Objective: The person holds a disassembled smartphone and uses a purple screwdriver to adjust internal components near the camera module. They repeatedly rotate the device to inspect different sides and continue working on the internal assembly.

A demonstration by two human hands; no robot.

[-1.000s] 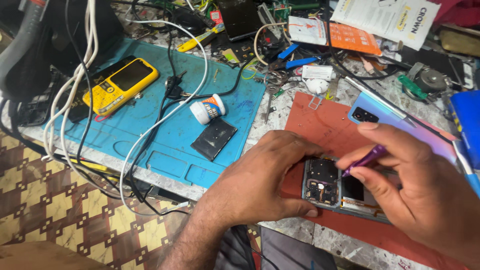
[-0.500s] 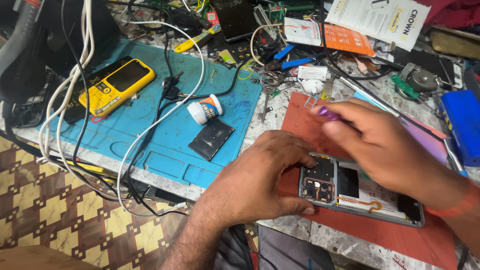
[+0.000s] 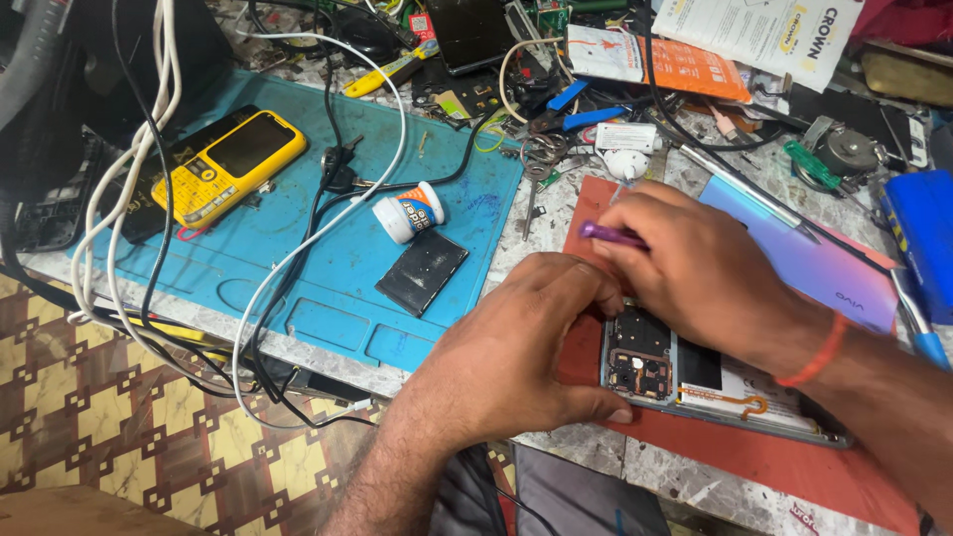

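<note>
An opened smartphone (image 3: pixel 695 382) with its circuit board and battery exposed lies on a red mat (image 3: pixel 754 462). My left hand (image 3: pixel 516 347) grips the phone's left end, thumb along its lower edge. My right hand (image 3: pixel 695 268) hovers over the phone's upper left corner, fingers closed on a thin purple tool (image 3: pixel 608 234) that points left. An orange band circles my right wrist.
A blue work mat (image 3: pixel 328 268) carries a yellow keypad phone (image 3: pixel 228 164), a small white glue bottle (image 3: pixel 409 211), a dark flat panel (image 3: pixel 422 272) and white and black cables. A blue-purple phone back cover (image 3: pixel 824 268) lies right. Tools, keys and papers crowd the far side.
My right hand has moved up and to the left with the purple tool, from the phone's middle to its upper left corner. My left hand has stayed on the phone.
</note>
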